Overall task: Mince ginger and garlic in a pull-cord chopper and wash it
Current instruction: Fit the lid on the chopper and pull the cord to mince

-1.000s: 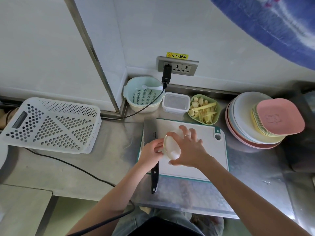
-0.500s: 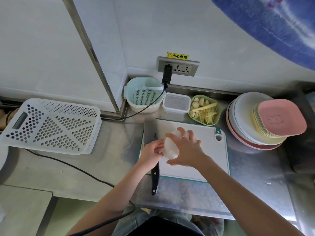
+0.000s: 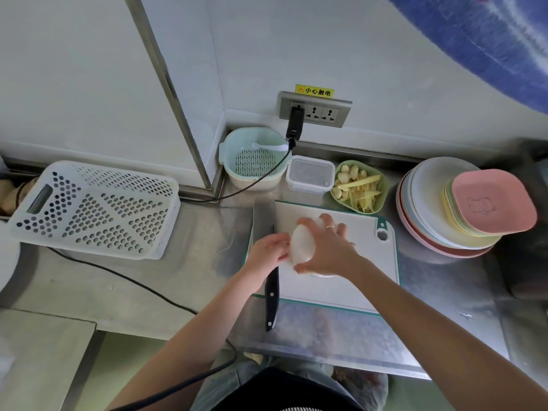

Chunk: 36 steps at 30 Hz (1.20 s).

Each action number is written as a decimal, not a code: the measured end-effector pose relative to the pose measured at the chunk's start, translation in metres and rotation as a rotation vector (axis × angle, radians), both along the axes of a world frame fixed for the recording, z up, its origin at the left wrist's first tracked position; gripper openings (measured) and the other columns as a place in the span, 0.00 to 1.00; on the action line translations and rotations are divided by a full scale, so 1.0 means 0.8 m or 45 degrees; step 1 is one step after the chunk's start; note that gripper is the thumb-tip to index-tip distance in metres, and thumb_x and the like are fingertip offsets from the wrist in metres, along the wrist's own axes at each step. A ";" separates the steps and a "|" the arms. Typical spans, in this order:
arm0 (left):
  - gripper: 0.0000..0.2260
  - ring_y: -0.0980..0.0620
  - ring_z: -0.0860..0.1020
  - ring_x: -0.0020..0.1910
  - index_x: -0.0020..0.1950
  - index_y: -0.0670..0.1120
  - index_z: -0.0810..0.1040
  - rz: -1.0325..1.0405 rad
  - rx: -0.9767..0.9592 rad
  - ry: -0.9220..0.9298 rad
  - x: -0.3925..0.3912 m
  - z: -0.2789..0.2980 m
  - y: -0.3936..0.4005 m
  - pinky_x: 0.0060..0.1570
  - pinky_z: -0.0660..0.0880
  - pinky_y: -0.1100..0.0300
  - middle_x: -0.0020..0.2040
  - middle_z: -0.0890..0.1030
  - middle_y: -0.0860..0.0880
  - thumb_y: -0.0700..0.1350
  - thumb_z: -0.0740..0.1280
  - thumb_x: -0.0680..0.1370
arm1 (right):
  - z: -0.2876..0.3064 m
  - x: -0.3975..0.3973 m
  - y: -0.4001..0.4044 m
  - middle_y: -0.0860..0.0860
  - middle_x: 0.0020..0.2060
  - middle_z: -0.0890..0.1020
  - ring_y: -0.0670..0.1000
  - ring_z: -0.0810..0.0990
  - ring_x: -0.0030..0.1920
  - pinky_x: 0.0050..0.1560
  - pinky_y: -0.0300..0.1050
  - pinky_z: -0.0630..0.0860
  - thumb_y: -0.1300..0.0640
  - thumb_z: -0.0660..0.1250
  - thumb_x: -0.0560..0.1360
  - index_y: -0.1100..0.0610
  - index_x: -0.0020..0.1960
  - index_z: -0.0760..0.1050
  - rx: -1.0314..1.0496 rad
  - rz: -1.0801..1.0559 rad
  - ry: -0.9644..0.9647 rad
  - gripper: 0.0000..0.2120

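Note:
The white pull-cord chopper (image 3: 302, 244) stands on the white cutting board (image 3: 355, 280). My right hand (image 3: 327, 247) grips its domed lid from the right, fingers spread over the top. On the chopper's left side my left hand (image 3: 268, 249) holds it with curled fingers. The clear bowl under the lid is mostly hidden by both hands. A green dish (image 3: 382, 189) behind the board holds garlic cloves and ginger strips (image 3: 360, 188).
A cleaver (image 3: 264, 229) lies along the board's left edge, black handle toward me. Behind are a mint colander bowl (image 3: 229, 155) with a white spoon, a clear lidded box (image 3: 310, 173) and a plugged-in black cable (image 3: 255, 180). Stacked plates (image 3: 427, 185) stand right, a white perforated basket (image 3: 95, 209) left.
Both hands stay on the chopper. The lid has tilted and shifted slightly under my right hand, which has turned a little over it.

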<state>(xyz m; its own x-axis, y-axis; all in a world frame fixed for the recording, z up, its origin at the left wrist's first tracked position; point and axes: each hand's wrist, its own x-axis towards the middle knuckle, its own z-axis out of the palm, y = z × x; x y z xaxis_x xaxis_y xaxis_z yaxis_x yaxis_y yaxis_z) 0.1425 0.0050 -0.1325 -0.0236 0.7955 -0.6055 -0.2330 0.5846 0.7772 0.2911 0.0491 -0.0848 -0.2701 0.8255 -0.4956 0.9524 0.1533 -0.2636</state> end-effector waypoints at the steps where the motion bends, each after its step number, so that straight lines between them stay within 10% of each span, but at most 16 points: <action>1: 0.13 0.50 0.79 0.53 0.64 0.38 0.75 0.082 -0.023 -0.117 0.000 0.007 0.000 0.58 0.75 0.57 0.54 0.81 0.45 0.38 0.62 0.80 | 0.006 0.003 0.003 0.49 0.64 0.57 0.58 0.59 0.62 0.58 0.58 0.70 0.40 0.76 0.57 0.32 0.65 0.53 -0.032 -0.083 0.120 0.44; 9: 0.40 0.39 0.72 0.66 0.71 0.49 0.69 -0.099 -0.074 -1.155 0.017 0.072 0.013 0.67 0.62 0.33 0.69 0.73 0.42 0.72 0.62 0.68 | 0.099 -0.015 0.009 0.41 0.68 0.57 0.56 0.59 0.65 0.55 0.50 0.65 0.34 0.72 0.53 0.25 0.65 0.52 0.064 -0.046 0.541 0.46; 14: 0.32 0.41 0.81 0.54 0.52 0.42 0.84 -0.322 -0.405 -1.030 -0.012 0.101 0.021 0.52 0.76 0.39 0.53 0.83 0.41 0.66 0.74 0.60 | 0.134 -0.012 -0.009 0.38 0.68 0.52 0.53 0.50 0.69 0.63 0.54 0.65 0.36 0.72 0.56 0.26 0.67 0.50 0.147 0.476 0.383 0.46; 19: 0.33 0.38 0.76 0.61 0.62 0.42 0.77 -0.751 -0.520 -0.787 -0.034 0.117 0.032 0.60 0.69 0.36 0.58 0.78 0.40 0.54 0.77 0.60 | 0.141 -0.021 -0.015 0.41 0.70 0.57 0.52 0.48 0.72 0.68 0.60 0.55 0.37 0.74 0.58 0.31 0.65 0.60 0.234 0.917 0.253 0.39; 22: 0.30 0.39 0.75 0.63 0.61 0.44 0.80 -0.518 -0.467 -0.870 -0.037 0.113 0.032 0.67 0.61 0.35 0.61 0.79 0.42 0.56 0.76 0.62 | 0.138 -0.032 -0.012 0.39 0.69 0.60 0.51 0.53 0.72 0.68 0.57 0.57 0.35 0.70 0.60 0.33 0.67 0.61 0.367 0.794 0.298 0.37; 29: 0.38 0.43 0.81 0.55 0.64 0.50 0.77 -0.079 -0.425 -0.810 -0.023 0.086 0.004 0.41 0.77 0.40 0.57 0.82 0.45 0.74 0.64 0.64 | 0.109 -0.050 -0.025 0.41 0.72 0.61 0.48 0.55 0.74 0.67 0.59 0.61 0.39 0.69 0.65 0.36 0.69 0.60 0.400 0.419 0.418 0.34; 36: 0.38 0.41 0.81 0.52 0.64 0.46 0.76 0.158 -0.285 -1.066 -0.014 0.088 0.002 0.41 0.80 0.50 0.56 0.82 0.43 0.68 0.68 0.62 | 0.100 -0.026 -0.041 0.42 0.71 0.53 0.57 0.59 0.71 0.66 0.59 0.66 0.37 0.76 0.59 0.33 0.72 0.44 0.177 -0.192 0.679 0.54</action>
<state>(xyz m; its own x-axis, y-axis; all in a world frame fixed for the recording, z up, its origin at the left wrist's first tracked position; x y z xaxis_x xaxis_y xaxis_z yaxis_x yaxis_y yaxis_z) 0.1315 0.0068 -0.0620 0.4202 0.6772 -0.6041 -0.7476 0.6356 0.1926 0.2705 0.0166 -0.0051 -0.3270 0.9220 -0.2073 0.7072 0.0933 -0.7008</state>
